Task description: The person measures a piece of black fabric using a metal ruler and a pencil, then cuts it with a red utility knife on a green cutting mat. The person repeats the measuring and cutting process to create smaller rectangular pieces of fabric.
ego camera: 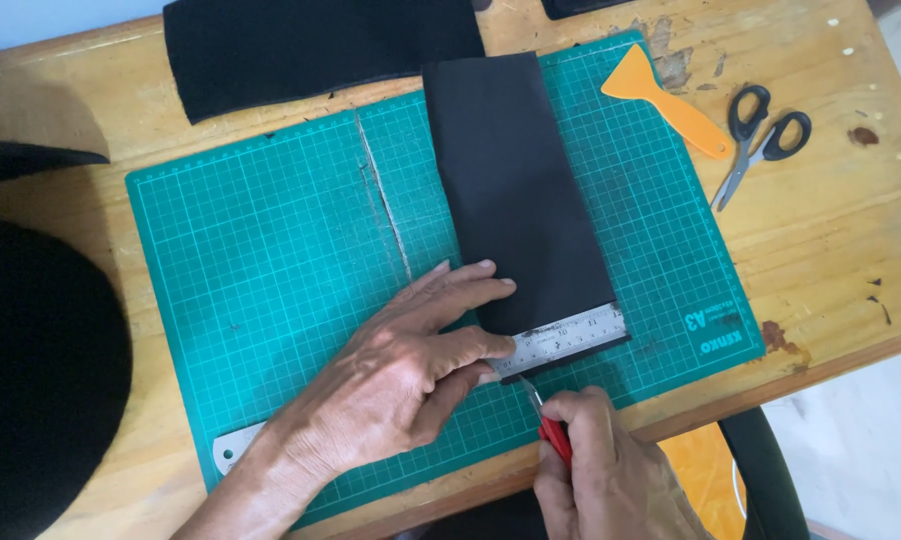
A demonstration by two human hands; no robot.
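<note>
We look down at a green cutting mat point(270, 250) on a wooden table point(850, 240), and on it lies a long strip of black sheet material point(515, 190), its long axis running away from us, slightly tilted so the far end leans left. Across its near end sits a steel ruler point(565, 338), laid crosswise to the strip, so the ruler's edge runs left to right, climbing a little toward the right.

Our left hand point(400, 385) lies flat, fingers spread, pressing down on the ruler and on the near left corner of the black strip. The ruler's left end pokes out from under the wrist. Our right hand point(600, 470) is closed tight around a red-handled craft knife point(550, 425); the blade tip sits just below the ruler's near edge, close beside the left fingertips. Whether the tip already touches the material, we cannot quite tell from here.

So the relation that matters: the strip's near edge lies directly ahead of the knife hand, the ruler's edge stretches off to the right of the blade, and the right hand is the nearer one to that line.

Off to the far right rest an orange scraper point(665, 100) and black-handled scissors point(760, 135), well apart from both hands. Another black piece point(310, 50) lies at the mat's far edge.
</note>
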